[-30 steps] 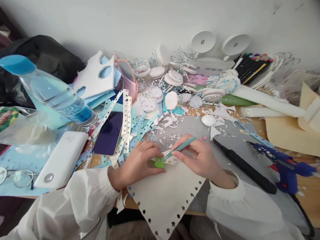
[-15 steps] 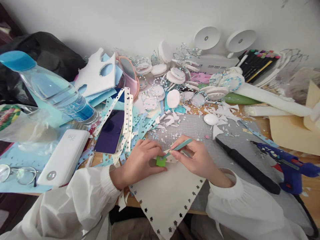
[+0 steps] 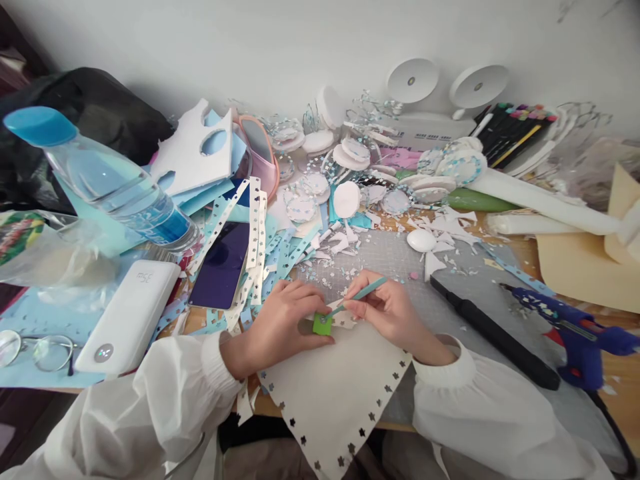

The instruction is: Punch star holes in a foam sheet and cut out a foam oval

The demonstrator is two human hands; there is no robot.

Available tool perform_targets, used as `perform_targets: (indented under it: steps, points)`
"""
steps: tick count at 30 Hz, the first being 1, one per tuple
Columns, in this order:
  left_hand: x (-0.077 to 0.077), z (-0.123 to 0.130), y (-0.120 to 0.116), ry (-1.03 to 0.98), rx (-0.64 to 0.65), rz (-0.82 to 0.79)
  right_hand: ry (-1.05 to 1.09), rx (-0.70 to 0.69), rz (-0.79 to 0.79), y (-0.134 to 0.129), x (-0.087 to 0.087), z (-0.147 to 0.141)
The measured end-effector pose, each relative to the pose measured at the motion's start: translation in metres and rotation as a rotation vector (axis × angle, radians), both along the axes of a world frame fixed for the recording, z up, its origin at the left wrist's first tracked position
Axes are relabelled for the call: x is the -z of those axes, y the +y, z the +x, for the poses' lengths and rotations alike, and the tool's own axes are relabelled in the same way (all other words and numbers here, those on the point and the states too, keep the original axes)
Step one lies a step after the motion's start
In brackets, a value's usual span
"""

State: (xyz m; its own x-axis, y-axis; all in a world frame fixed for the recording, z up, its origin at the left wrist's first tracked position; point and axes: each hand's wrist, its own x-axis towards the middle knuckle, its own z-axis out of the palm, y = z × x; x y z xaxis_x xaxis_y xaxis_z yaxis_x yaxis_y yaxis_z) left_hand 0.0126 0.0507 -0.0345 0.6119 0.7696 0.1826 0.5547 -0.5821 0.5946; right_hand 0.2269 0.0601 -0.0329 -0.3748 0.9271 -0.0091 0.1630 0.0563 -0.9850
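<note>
In the frame's lower centre, a green block (image 3: 321,325) is pinched by fingers of the left hand (image 3: 285,325), and a teal tool (image 3: 369,288) by fingers of the right hand (image 3: 389,312).

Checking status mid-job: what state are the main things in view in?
Green block: held in left hand
Teal tool: held in right hand, tip at block
Cream sheet: punched along lower edges
Bottle: capped
Phone: screen dark
Power bank: display lit
White foam board: holes cut through
Glue gun: lying on its side
</note>
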Motion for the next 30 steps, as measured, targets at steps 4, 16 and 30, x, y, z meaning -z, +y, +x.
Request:
perform_targets:
  steps: [4, 16, 30]
  points:
    - [0.000, 0.000, 0.000, -0.011, 0.004, -0.004, 0.027, -0.022, 0.008, -0.001, 0.000, 0.001]
    - [-0.001, 0.000, 0.001, -0.022, 0.004, -0.026, 0.150, 0.031, -0.147, 0.003, 0.006, -0.003]
    - [-0.002, -0.001, 0.000, -0.041, 0.014, -0.014, 0.467, 0.297, -0.199, 0.011, -0.001, 0.004]
